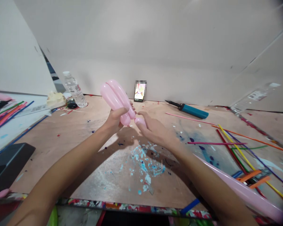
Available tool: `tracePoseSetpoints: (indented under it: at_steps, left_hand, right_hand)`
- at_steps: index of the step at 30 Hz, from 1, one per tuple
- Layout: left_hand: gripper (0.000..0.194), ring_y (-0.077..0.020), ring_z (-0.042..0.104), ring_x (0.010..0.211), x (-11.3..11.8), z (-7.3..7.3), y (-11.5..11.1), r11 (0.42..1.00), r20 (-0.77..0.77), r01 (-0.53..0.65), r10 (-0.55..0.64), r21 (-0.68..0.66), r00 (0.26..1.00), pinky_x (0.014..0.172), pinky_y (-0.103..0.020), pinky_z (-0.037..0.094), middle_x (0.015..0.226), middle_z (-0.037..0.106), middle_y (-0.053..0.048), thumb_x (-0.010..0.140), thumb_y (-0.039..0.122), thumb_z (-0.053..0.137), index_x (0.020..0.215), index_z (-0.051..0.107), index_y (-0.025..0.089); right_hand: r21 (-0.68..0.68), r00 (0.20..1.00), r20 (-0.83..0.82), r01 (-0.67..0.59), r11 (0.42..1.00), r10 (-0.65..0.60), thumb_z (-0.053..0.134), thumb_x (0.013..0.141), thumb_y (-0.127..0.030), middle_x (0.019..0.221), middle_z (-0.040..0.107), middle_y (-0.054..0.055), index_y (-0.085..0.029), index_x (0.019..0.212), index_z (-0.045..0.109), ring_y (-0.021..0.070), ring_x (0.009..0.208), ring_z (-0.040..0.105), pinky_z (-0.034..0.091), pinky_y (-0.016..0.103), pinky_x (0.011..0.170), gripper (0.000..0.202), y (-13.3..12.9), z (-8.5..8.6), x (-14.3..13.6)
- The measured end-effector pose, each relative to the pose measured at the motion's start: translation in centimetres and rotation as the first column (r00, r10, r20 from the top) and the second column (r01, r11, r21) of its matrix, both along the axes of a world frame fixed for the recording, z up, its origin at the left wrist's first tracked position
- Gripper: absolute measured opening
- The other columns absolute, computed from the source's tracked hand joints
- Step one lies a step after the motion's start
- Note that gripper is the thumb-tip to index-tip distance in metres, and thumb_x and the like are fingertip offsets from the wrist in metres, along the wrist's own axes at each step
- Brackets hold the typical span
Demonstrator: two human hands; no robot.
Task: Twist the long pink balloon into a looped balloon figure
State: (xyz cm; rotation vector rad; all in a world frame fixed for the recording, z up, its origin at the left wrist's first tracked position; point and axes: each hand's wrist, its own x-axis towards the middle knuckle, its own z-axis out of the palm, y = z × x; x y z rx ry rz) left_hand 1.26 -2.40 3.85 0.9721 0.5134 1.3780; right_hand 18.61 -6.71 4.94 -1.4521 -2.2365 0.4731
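A pink balloon [115, 95], folded into long loops side by side, rises above the table in the middle of the view. My left hand [115, 119] is wrapped round its lower end, with the thumb across the front. Close by on the right, my right hand [149, 125] pinches a short pink bubble [140, 121] between thumb and fingers. A long pink balloon length [238, 185] runs from under my right forearm towards the lower right corner.
A phone [140, 91] leans on the back wall. Right of it lies a teal hand pump [194, 111]. Thin uninflated balloons [240, 150] and an orange-handled tool [257, 179] lie at right. A water bottle [75, 91] stands at left; a dark box [11, 163] sits front left.
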Motion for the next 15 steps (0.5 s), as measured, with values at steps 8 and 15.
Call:
tracePoseSetpoints:
  at_steps: [8, 15]
  left_hand:
    - [0.029, -0.0172, 0.063, 0.074, -0.2, -1.0, 0.7, 0.999, -0.025, 0.037, -0.036, 0.015, 0.999, 0.071, -0.030, 0.052, 0.077, 0.065, -0.004, 0.060, 0.024, 0.074, 0.087, 0.067, 0.014]
    - [0.024, -0.0179, 0.063, 0.077, -1.0, -0.7, 1.0, 0.996, 0.000, 0.024, -0.024, 0.084, 1.000, 0.078, -0.033, 0.053, 0.082, 0.066, -0.004, 0.064, 0.023, 0.073, 0.086, 0.067, 0.016]
  right_hand:
    - [-0.030, 0.999, 0.042, 0.003, 1.000, -0.002, 0.055, 0.085, -0.043, 0.094, 0.068, 0.010, -0.019, 0.117, 0.047, 0.0241, 0.078, 0.063, 0.039, 0.029, 0.064, 0.041, 0.6, -0.6, 0.5]
    - [-0.073, 0.998, 0.050, -0.045, 0.996, 0.049, 0.025, 0.098, -0.046, 0.090, 0.068, 0.010, -0.019, 0.095, 0.057, 0.0221, 0.077, 0.061, 0.037, 0.030, 0.063, 0.043, 0.5, -0.2, 0.6]
